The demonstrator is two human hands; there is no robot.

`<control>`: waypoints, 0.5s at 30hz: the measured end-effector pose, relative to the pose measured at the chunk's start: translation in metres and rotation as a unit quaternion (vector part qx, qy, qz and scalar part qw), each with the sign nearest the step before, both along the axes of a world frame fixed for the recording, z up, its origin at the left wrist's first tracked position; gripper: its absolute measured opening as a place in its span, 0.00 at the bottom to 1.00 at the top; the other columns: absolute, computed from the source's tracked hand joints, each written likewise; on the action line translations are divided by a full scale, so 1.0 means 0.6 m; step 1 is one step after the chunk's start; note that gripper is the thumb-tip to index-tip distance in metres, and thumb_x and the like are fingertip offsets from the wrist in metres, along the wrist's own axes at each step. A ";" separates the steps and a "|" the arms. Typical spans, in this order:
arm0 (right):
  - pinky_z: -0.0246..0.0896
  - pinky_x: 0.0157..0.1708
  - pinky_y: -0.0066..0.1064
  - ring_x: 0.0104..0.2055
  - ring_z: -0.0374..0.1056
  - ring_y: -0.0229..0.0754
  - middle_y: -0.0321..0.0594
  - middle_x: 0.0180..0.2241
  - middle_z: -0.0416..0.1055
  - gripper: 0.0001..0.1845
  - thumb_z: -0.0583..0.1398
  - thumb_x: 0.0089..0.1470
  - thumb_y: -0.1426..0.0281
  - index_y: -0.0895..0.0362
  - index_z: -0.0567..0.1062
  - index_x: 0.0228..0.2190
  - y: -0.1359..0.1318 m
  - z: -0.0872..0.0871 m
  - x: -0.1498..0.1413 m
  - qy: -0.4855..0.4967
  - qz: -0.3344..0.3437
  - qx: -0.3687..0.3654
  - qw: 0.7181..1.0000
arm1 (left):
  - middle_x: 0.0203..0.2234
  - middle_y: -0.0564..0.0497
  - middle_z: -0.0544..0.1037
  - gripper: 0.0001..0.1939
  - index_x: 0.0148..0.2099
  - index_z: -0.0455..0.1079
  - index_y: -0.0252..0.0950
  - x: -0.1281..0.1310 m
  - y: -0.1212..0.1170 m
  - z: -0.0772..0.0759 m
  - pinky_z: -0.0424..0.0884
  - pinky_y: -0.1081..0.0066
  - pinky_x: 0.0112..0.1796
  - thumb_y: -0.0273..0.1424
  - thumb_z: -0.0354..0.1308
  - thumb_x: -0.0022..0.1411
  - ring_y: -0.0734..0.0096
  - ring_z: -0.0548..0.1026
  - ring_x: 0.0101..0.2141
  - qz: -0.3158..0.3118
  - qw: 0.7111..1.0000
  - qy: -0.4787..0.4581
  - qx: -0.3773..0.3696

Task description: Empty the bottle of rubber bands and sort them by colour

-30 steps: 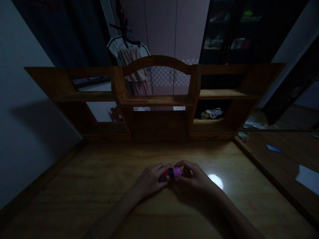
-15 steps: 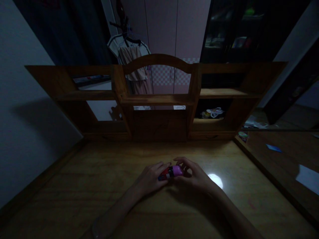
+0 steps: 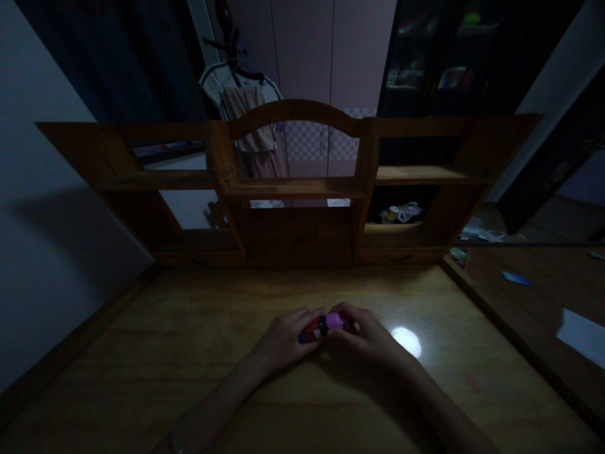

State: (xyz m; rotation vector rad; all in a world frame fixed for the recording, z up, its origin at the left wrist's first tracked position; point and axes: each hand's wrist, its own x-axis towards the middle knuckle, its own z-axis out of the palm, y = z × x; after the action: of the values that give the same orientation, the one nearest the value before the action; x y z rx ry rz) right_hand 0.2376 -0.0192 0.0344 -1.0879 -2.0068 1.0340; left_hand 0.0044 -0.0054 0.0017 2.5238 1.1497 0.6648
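One red tube (image 3: 310, 331), left hand (image 3: 285, 338) grip wrapped round it, probably to steady; right hand (image 3: 368, 334) fingers pinch purple cap (image 3: 334, 321).

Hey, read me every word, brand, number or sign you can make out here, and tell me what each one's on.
No readable text anywhere.
Red-and-purple object: any print is too small and blurred.
Blue card: too small to read.
White sheet: no legible writing.

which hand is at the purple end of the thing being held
The right hand, with thumb and forefinger at the purple end; the left hand holds the red-and-blue body.
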 end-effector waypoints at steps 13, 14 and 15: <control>0.58 0.33 0.27 0.34 0.67 0.39 0.38 0.35 0.74 0.17 0.59 0.58 0.59 0.56 0.72 0.43 0.005 -0.013 -0.010 -0.005 -0.017 0.035 0.999 | 0.46 0.49 0.74 0.32 0.65 0.55 0.46 0.010 -0.005 -0.002 0.72 0.65 0.43 0.36 0.60 0.60 0.62 0.75 0.43 0.024 0.999 0.031 0.025; 0.58 0.34 0.27 0.35 0.67 0.39 0.38 0.36 0.73 0.17 0.60 0.56 0.60 0.56 0.71 0.45 0.002 -0.009 -0.010 -0.002 -0.010 0.038 0.999 | 0.46 0.49 0.74 0.32 0.65 0.56 0.47 0.009 -0.005 -0.002 0.72 0.65 0.43 0.37 0.60 0.60 0.62 0.75 0.43 0.030 0.999 0.023 0.019; 0.59 0.34 0.27 0.35 0.67 0.39 0.39 0.37 0.73 0.17 0.61 0.56 0.60 0.57 0.71 0.44 0.000 -0.007 -0.010 -0.001 -0.005 0.038 0.999 | 0.47 0.49 0.74 0.32 0.65 0.56 0.47 0.009 -0.004 -0.002 0.72 0.65 0.43 0.37 0.60 0.60 0.62 0.75 0.43 0.031 0.999 0.018 0.016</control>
State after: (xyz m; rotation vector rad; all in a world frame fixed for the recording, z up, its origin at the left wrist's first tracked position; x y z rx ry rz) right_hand 0.2318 -0.0190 0.0303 -1.0575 -2.0243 0.9430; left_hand 0.0096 -0.0081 0.0003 2.5456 1.2427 0.6593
